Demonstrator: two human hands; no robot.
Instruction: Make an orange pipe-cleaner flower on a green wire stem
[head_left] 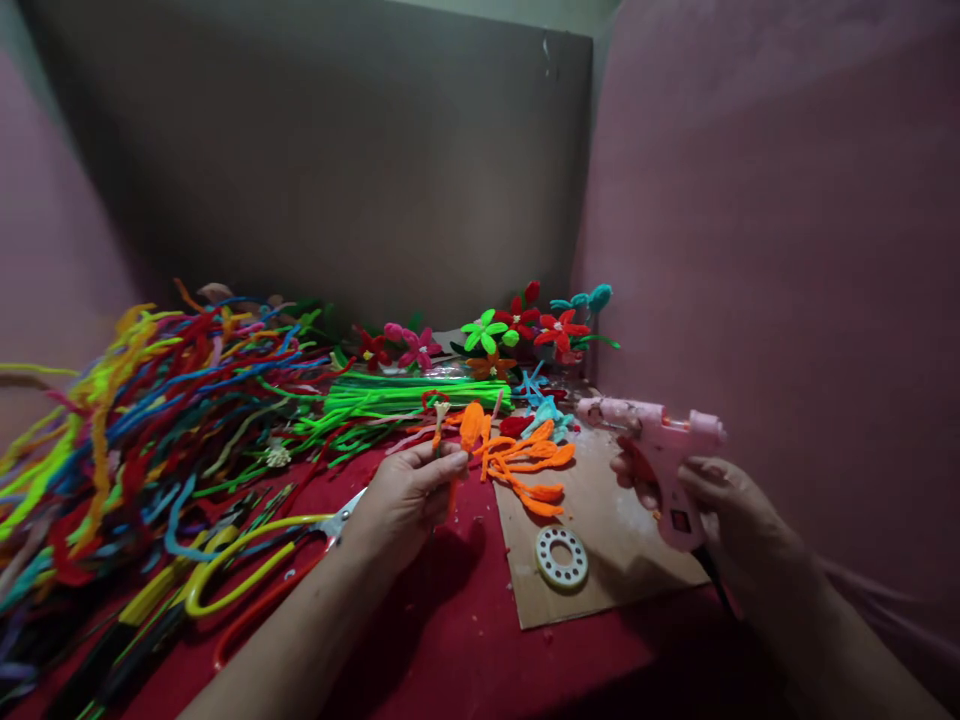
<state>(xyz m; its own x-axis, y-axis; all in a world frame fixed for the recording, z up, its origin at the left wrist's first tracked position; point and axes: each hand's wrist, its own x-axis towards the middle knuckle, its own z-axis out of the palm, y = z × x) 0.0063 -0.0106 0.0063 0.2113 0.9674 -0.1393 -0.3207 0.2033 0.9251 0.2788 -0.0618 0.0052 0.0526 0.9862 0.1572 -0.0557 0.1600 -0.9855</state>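
Observation:
My left hand (409, 495) is closed in a pinch, thumb against fingers, around a thin stem topped with a pale stamen bunch (441, 412). An orange pipe-cleaner petal (472, 427) stands at its fingertips; whether the fingers grip it too, I cannot tell. My right hand (709, 485) is wrapped around the handle of a pink glue gun (664, 425), whose nozzle points left over the cardboard (622, 560). Between the hands, several loose orange petals (532, 465) lie partly on the cardboard. A white roll of tape (562, 558) with a ring of holes lies nearer me.
Colourful pipe cleaners (172, 390) are heaped at left, beside a green bundle (412, 395). Yellow- and red-handled scissors (255, 560) and pliers (150, 600) lie front left on red cloth. Finished flowers (484, 330) stand behind. A pink wall (787, 250) rises at right.

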